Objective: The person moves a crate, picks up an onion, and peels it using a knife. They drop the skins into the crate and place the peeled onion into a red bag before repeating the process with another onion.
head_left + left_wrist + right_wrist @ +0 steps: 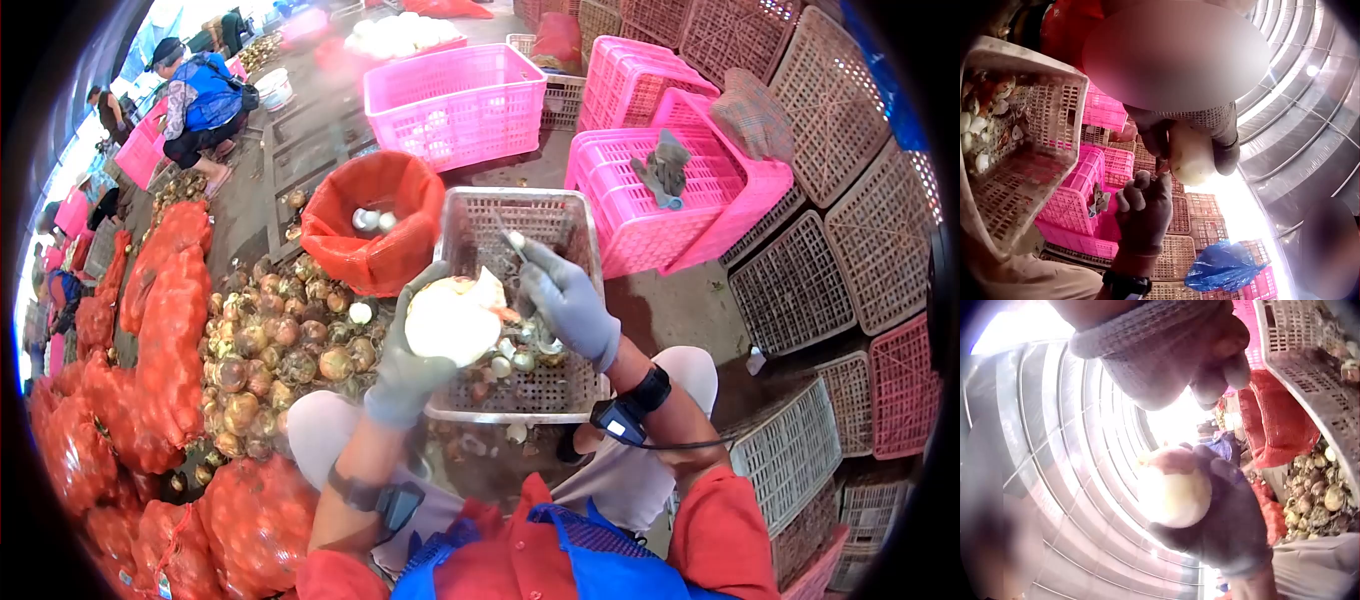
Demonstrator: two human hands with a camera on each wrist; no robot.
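My gloved left hand [408,365] grips a large onion [452,322] over the near left part of a grey plastic crate [515,416]. Most of the onion is bare and white, and a flap of reddish skin stands up on its far side. In the right wrist view, the fingers wrap around the onion [1175,497] from below and behind. To the right of it, my gloved right hand [572,300] has curled fingers around a small knife [520,252], whose handle is hidden in the glove. Skins and pale onion scraps [522,358] lie inside the crate.
Unpeeled onions [285,335] are heaped on the floor at left, beside full red mesh sacks [175,330]. A red-lined bucket [372,255] holds a few white onions. Pink crates [455,110] stand ahead and at right. Another person [205,95] squats at far left.
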